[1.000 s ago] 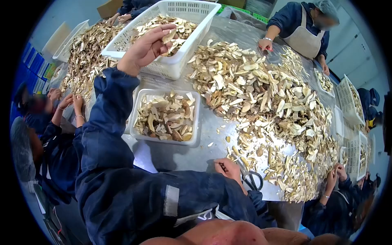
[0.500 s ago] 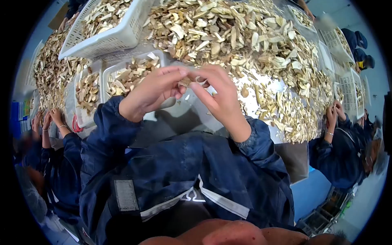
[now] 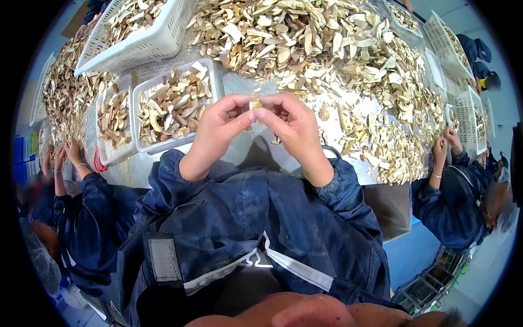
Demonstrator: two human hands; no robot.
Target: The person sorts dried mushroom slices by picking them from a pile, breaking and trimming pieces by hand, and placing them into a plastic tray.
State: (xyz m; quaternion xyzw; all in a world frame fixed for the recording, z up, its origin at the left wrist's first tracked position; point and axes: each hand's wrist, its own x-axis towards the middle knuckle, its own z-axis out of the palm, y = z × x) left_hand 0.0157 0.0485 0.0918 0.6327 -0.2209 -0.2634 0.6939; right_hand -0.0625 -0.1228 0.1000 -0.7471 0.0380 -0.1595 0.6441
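Note:
My left hand (image 3: 222, 121) and my right hand (image 3: 289, 121) meet in front of my chest, fingers closed. Between their thumbs and fingertips they pinch one small pale-brown mushroom slice (image 3: 255, 103). Part of the slice is hidden by the thumbs. Just beyond my hands lies a large heap of sliced mushrooms (image 3: 305, 41) on the table. Left of my left hand stands a white plastic tray (image 3: 137, 111) of mushroom slices. Smaller pale pieces (image 3: 370, 141) are spread to the right of my right hand.
A white slotted basket (image 3: 147, 53) with slices stands at the upper left. A narrower tray (image 3: 109, 159) sits left of the near tray. Co-workers' hands (image 3: 68, 152) are at the far left, others (image 3: 448, 140) at the right. More baskets (image 3: 471, 122) stand at the far right.
My left hand has moved right and turned, bringing both hands' fingertips together on the slice. The tray at the left is now less covered by my left arm.

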